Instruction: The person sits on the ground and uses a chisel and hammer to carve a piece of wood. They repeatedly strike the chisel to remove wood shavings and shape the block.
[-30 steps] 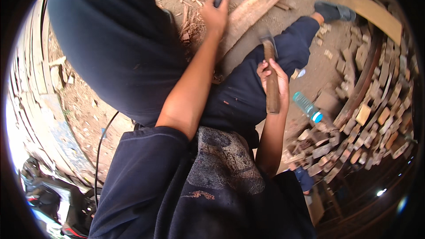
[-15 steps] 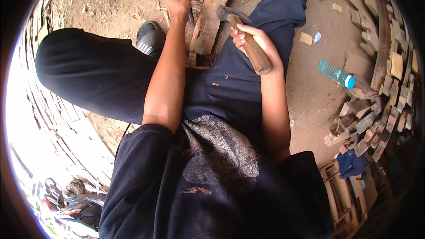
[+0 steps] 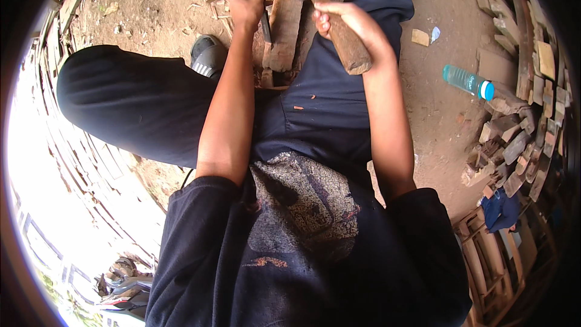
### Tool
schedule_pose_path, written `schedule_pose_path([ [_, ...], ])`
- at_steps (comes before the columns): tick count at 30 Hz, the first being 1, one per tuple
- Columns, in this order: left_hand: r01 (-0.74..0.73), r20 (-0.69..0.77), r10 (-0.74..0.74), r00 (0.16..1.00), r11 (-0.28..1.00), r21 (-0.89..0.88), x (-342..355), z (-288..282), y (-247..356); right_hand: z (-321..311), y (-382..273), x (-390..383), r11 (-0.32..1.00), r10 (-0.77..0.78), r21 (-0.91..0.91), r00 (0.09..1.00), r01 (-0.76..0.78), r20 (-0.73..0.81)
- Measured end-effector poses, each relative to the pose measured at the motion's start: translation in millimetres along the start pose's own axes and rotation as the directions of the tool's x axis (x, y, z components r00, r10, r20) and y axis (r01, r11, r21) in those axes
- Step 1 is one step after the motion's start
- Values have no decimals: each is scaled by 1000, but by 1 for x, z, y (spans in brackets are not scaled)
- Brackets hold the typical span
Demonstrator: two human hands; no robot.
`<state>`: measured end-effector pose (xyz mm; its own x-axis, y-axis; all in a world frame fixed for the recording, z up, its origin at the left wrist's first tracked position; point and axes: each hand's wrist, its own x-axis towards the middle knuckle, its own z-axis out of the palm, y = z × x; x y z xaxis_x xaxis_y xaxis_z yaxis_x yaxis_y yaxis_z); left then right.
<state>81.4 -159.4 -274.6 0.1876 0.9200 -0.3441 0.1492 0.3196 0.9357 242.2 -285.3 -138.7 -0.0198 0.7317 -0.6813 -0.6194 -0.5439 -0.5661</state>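
The right grip [image 3: 356, 23] is closed round a hammer [image 3: 351, 51], the left grip [image 3: 246, 11] round a slender dark tool [image 3: 265, 26].

We take this for a rough woodworking workshop. We see a dirt floor [image 3: 437, 133], wood offcuts [image 3: 515, 147] heaped at right, a plank [image 3: 287, 21] and a hammer [image 3: 350, 48].

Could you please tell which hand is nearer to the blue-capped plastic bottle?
Right: the right hand, holding the hammer, is left of the bottle; the left hand, holding a dark tool, is farther left.
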Motion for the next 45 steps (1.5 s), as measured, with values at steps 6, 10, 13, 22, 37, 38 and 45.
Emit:
schedule_pose_path([
  [6, -81, 5, 82, 997, 980, 181, -9, 1, 11, 34, -79, 25, 827, -305, -481, 951, 292, 52],
  [10, -161, 52, 152, 987, 931, 329, -9, 6, 12, 52, -124, 44, 614, -249, -758, 966, 219, 77],
  [13, -158, 82, 141, 987, 946, 284, -9, 8, 11, 35, -126, 85, 444, 4, -885, 987, 141, 159],
  [22, -89, -2, 98, 995, 914, 396, -19, 6, 22, 75, -125, 70, 154, -101, -980, 989, 127, 112],
  [37, -154, -53, 185, 981, 920, 360, -27, 14, 16, 72, -109, 51, 197, -278, -972, 958, 126, 68],
  [38, -233, -80, 275, 958, 913, 335, -25, 14, 11, 72, -102, 46, 263, -237, -953, 967, 152, 88],
  [45, -210, -82, 247, 965, 925, 316, -21, 14, 5, 96, -138, 46, 15, -46, -972, 971, 236, 236],
])
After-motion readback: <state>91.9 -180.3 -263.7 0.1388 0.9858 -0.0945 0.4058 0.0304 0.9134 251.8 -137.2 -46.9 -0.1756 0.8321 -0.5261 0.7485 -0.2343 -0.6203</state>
